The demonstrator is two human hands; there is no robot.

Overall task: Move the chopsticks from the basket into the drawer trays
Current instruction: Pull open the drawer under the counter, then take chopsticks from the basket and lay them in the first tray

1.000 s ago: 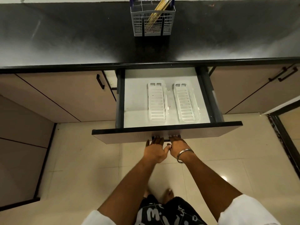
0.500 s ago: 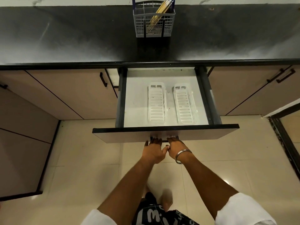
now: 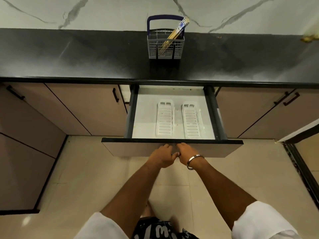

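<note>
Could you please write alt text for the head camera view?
Both hands, left hand and right hand, grip the front of an open drawer holding two empty white trays. Chopsticks stand in a grey basket on the black counter behind.

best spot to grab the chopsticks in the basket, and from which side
Pinch the chopsticks at their patterned upper ends, coming from above. They lean up and to the right, clear of the basket rim beside its blue handle; their lower parts sit behind the mesh.

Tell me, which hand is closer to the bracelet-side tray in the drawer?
The right hand. It sits at the drawer front just below the right tray; the left hand is beside it, below the left tray.
</note>
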